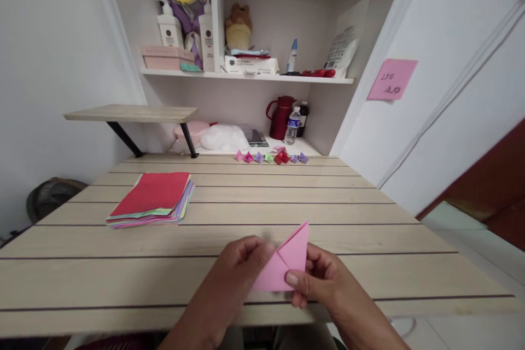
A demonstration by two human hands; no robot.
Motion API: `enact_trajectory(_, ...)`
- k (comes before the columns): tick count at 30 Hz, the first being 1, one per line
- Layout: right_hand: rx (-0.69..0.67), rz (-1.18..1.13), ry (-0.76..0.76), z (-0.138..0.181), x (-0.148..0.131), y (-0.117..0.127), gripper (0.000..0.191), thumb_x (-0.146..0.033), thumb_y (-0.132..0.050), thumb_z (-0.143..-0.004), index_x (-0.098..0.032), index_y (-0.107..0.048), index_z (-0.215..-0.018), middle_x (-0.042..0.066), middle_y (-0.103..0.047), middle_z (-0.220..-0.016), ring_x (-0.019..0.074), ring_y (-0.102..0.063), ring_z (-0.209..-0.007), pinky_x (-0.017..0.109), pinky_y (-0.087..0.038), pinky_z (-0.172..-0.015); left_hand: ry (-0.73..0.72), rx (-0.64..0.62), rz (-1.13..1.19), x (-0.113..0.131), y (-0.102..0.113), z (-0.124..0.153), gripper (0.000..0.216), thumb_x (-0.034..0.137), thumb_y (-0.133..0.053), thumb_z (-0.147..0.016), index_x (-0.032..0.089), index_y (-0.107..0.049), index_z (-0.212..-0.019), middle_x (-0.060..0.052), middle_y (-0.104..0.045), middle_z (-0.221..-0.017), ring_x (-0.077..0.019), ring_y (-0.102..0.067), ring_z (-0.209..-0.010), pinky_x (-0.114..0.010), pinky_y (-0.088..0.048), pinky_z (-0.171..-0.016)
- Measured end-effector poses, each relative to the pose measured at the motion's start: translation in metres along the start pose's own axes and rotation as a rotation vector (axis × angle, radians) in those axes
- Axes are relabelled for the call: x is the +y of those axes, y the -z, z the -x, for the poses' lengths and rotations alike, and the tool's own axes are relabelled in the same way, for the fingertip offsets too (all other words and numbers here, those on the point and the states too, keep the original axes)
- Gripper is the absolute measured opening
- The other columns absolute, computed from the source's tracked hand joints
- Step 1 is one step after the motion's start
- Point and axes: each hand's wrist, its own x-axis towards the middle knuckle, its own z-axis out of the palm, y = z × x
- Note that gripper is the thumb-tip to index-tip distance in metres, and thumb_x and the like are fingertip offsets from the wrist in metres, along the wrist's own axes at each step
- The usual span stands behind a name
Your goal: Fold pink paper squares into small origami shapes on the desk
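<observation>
While the right hand (318,279) grips a pink folded paper (296,260) by its right side, thumb pressed flat on the front and fingers curled behind, the left hand (245,261) meets the sheet's sloping left edge with its thumb, fingers bent inward; it is slightly blurred, and I cannot tell whether it pinches the paper or only touches it. The paper sits between both hands over the near part of the wooden table (287,205), its sharp corner pointing up and away. Farther off, to the left, lies a stack of coloured paper sheets (153,194) with a red one on top, and behind it stands a raised wooden shelf (131,113) on black legs. Along the table's far edge runs a row of small folded paper pieces (268,158) in pink, purple, green and red. Beyond them, in the lower compartment, a white plastic bag (225,136) rests left of a dark red jug (283,117), with a clear water bottle (292,126) just beside the jug. A plush toy (238,27) sits on the shelf above.
</observation>
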Motion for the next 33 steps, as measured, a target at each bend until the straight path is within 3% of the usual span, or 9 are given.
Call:
enact_trajectory(4,0.181,-0.171,0.061,-0.004,0.006,-0.005,0.04,-0.045,-0.087,-0.065,-0.016,-0.068,-0.086,-0.001,-0.064,-0.059,0.0108,-0.057,-0.048,0.021,-0.043,-0.052,-0.031,0.172,0.326,-0.008,0.004,-0.009,0.073,0.083,-0.044,-0.075,0.021,-0.065,-0.106,-0.004,-0.071,-0.085,-0.0208,-0.064,-0.082,-0.035,-0.045,-0.079)
enact_trajectory(8,0.256,-0.29,0.137,-0.012,0.012,-0.009,0.042,-0.046,-0.088,-0.064,-0.015,-0.069,-0.085,0.0,-0.065,-0.056,0.0088,-0.053,-0.043,0.02,-0.04,-0.05,-0.016,0.282,0.449,-0.023,-0.007,-0.017,0.083,0.09,-0.047,-0.064,0.021,-0.066,-0.107,-0.009,-0.072,-0.098,-0.0222,-0.068,-0.081,-0.036,-0.049,-0.076)
enact_trajectory(13,0.249,-0.353,0.182,-0.02,0.02,-0.014,0.042,-0.046,-0.09,-0.061,-0.015,-0.07,-0.083,0.004,-0.07,-0.064,0.0106,-0.057,-0.044,0.02,-0.042,-0.047,-0.216,0.256,0.351,-0.023,-0.028,-0.014,0.053,0.063,-0.076,-0.064,0.019,-0.071,-0.093,-0.009,-0.075,-0.09,-0.0228,-0.067,-0.082,-0.031,-0.05,-0.077)
enact_trajectory(17,0.161,-0.31,0.156,-0.019,0.028,-0.017,0.044,-0.047,-0.09,-0.061,-0.013,-0.072,-0.082,0.007,-0.071,-0.063,0.0114,-0.059,-0.046,0.022,-0.045,-0.049,-0.119,0.318,0.363,-0.016,-0.022,-0.01,0.04,0.058,-0.074,-0.07,0.018,-0.068,-0.069,-0.004,-0.072,-0.068,-0.0212,-0.065,-0.071,-0.027,-0.048,-0.065)
enact_trajectory(21,0.077,-0.301,0.133,-0.017,0.035,-0.017,0.045,-0.048,-0.091,-0.058,-0.011,-0.073,-0.075,0.008,-0.07,-0.059,0.0134,-0.062,-0.049,0.021,-0.045,-0.049,-0.052,0.405,0.32,-0.017,-0.008,-0.006,0.048,0.067,-0.068,-0.07,0.019,-0.07,-0.068,-0.006,-0.072,-0.067,-0.0273,-0.066,-0.077,-0.031,-0.049,-0.067)
enact_trajectory(25,0.245,-0.419,0.151,-0.022,0.033,-0.02,0.042,-0.043,-0.093,-0.057,-0.013,-0.074,-0.078,0.006,-0.072,-0.064,0.0121,-0.061,-0.049,0.022,-0.048,-0.051,-0.132,0.449,0.332,-0.02,-0.015,-0.009,0.067,0.079,-0.051,-0.075,0.018,-0.074,-0.091,-0.011,-0.074,-0.094,-0.028,-0.065,-0.097,-0.036,-0.047,-0.091)
enact_trajectory(27,0.352,-0.499,0.179,-0.026,0.032,-0.023,0.043,-0.041,-0.094,-0.055,-0.015,-0.074,-0.084,0.006,-0.075,-0.074,0.0138,-0.064,-0.057,0.024,-0.051,-0.056,-0.2,0.4,0.381,-0.021,-0.027,-0.012,0.068,0.079,-0.055,-0.072,0.02,-0.071,-0.101,-0.013,-0.072,-0.105,-0.0275,-0.065,-0.099,-0.038,-0.047,-0.093)
enact_trajectory(30,0.366,-0.518,0.235,-0.029,0.032,-0.029,0.043,-0.042,-0.093,-0.056,-0.016,-0.074,-0.085,0.007,-0.075,-0.077,0.0162,-0.064,-0.063,0.027,-0.052,-0.061,-0.235,0.307,0.355,-0.02,-0.04,-0.015,0.05,0.061,-0.076,-0.066,0.019,-0.072,-0.091,-0.011,-0.073,-0.094,-0.0263,-0.066,-0.091,-0.034,-0.05,-0.084)
enact_trajectory(33,0.335,-0.426,0.252,-0.026,0.033,-0.032,0.041,-0.042,-0.092,-0.058,-0.014,-0.072,-0.081,0.006,-0.072,-0.072,0.0181,-0.063,-0.065,0.03,-0.051,-0.066,-0.18,0.339,0.343,-0.021,-0.04,-0.014,0.035,0.051,-0.081,-0.064,0.019,-0.072,-0.074,-0.005,-0.072,-0.078,-0.0217,-0.064,-0.08,-0.028,-0.049,-0.076)
